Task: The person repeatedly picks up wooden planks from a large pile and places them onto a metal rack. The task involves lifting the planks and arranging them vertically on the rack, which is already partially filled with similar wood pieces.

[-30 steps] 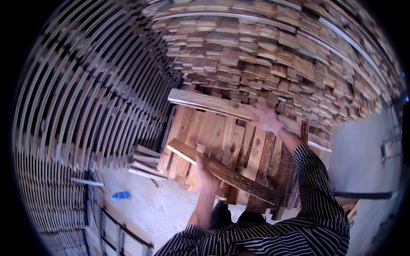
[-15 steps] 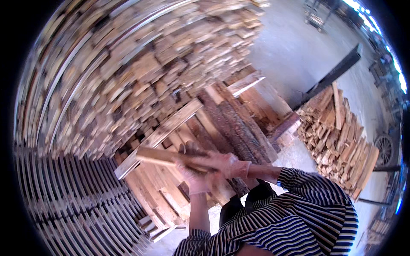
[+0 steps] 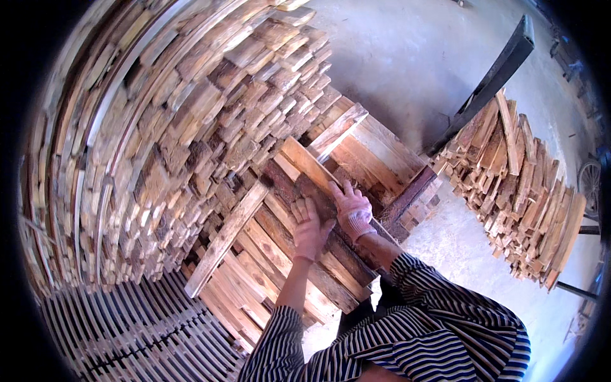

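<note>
Dark plank (image 3: 299, 188) lies diagonally, upper-left to lower-right, under both hands (image 3: 331, 219).

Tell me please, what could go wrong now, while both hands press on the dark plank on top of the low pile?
Splinters are possible: the left hand and right hand lie flat on the rough dark plank, though both seem gloved. The tall stack of wood pieces stands right beside the low pile, so a bump might loosen pieces. A long light board lies slanted across the pile and could slide off.
</note>
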A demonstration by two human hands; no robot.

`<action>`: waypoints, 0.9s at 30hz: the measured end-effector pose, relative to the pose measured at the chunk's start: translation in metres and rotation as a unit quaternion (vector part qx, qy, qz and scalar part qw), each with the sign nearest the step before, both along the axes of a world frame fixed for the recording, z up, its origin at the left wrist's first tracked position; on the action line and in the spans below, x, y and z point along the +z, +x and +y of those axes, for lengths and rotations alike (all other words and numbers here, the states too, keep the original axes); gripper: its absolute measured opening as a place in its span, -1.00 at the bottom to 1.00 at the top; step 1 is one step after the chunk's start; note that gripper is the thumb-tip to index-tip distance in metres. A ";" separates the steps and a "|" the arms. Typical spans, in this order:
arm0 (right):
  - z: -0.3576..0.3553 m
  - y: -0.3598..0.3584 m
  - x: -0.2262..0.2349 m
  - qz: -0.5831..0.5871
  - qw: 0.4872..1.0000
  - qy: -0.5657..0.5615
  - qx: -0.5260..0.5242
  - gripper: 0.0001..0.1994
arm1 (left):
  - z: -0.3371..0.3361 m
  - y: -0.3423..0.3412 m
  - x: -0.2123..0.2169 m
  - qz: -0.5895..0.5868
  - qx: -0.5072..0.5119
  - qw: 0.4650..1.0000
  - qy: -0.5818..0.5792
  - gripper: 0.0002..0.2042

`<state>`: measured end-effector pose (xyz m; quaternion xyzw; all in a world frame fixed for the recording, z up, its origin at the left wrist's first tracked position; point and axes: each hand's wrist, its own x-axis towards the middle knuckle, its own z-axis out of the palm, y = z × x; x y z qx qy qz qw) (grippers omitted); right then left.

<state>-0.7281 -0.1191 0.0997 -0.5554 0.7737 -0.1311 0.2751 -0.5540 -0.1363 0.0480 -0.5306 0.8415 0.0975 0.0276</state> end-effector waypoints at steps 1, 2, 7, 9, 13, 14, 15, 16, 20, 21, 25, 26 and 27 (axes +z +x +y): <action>-0.003 -0.003 0.000 0.060 0.998 -0.007 0.024 -0.38 | -0.001 -0.002 -0.001 0.004 -0.007 1.000 -0.010 0.13; -0.005 -0.005 0.001 0.118 0.992 -0.014 0.047 -0.37 | -0.003 -0.002 0.000 -0.006 0.001 1.000 -0.012 0.12; 0.002 -0.033 0.006 0.076 0.990 0.005 0.122 -0.20 | -0.004 0.002 -0.020 0.096 0.095 0.951 0.277 -0.15; 0.006 -0.022 -0.042 0.095 0.989 -0.106 0.045 -0.18 | 0.004 -0.001 -0.036 0.013 0.079 0.994 0.078 -0.20; 0.007 -0.044 -0.055 -0.030 0.997 -0.056 0.044 -0.28 | 0.001 -0.012 -0.032 0.053 -0.013 0.998 -0.020 -0.09; 0.013 -0.056 -0.042 -0.111 0.992 -0.039 0.043 -0.31 | 0.000 -0.007 -0.032 0.019 0.002 1.000 0.020 -0.09; 0.022 -0.070 -0.019 -0.191 0.980 -0.023 0.044 -0.33 | -0.006 0.012 -0.036 -0.016 0.018 0.998 0.058 -0.08; 0.035 -0.092 -0.002 -0.223 0.974 -0.027 0.014 -0.33 | -0.009 0.021 -0.039 -0.050 0.030 0.994 0.096 -0.07; 0.117 -0.207 -0.055 -0.100 0.965 -0.203 -0.136 -0.38 | -0.005 -0.013 -0.015 -0.004 -0.002 0.998 0.068 0.03; 0.136 -0.240 -0.057 -0.092 0.961 -0.175 -0.195 -0.39 | -0.006 -0.015 -0.011 -0.003 0.010 0.998 0.066 -0.01; 0.194 -0.381 -0.051 0.048 0.941 -0.018 -0.334 -0.41 | -0.017 -0.031 0.006 0.021 0.147 0.979 0.138 -0.16; 0.215 -0.430 -0.069 0.143 0.925 0.023 -0.350 -0.42 | -0.018 -0.063 0.013 0.100 0.151 0.971 0.154 -0.20; 0.206 -0.450 -0.049 0.149 0.914 0.037 -0.377 -0.40 | -0.014 -0.084 0.023 0.190 0.157 0.956 0.159 -0.23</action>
